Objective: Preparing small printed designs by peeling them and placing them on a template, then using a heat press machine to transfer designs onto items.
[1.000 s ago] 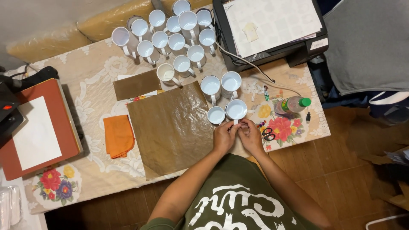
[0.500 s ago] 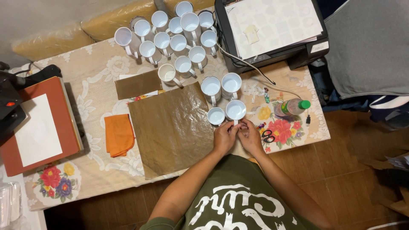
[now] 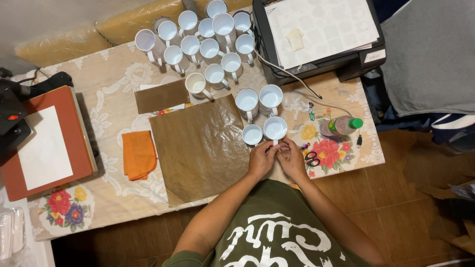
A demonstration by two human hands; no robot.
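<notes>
My left hand [image 3: 261,159] and my right hand [image 3: 291,158] meet at the table's near edge, fingertips pinched together on something small and pale that I cannot make out. Just beyond the fingers stand two white mugs [image 3: 275,128], one of them smaller [image 3: 252,134], and behind those another pair of white mugs [image 3: 258,100]. A large brown sheet [image 3: 200,148] lies flat to the left of my hands. Black scissors [image 3: 312,159] lie right of my right hand.
Several more white mugs [image 3: 200,37] cluster at the table's far side. A printer with paper [image 3: 319,32] sits far right, a green-capped bottle [image 3: 341,125] lies on its side, an orange cloth [image 3: 139,154] and a heat press [image 3: 42,141] are on the left.
My hands have stayed together near the front mugs with only small finger movement. The view has shifted slightly.
</notes>
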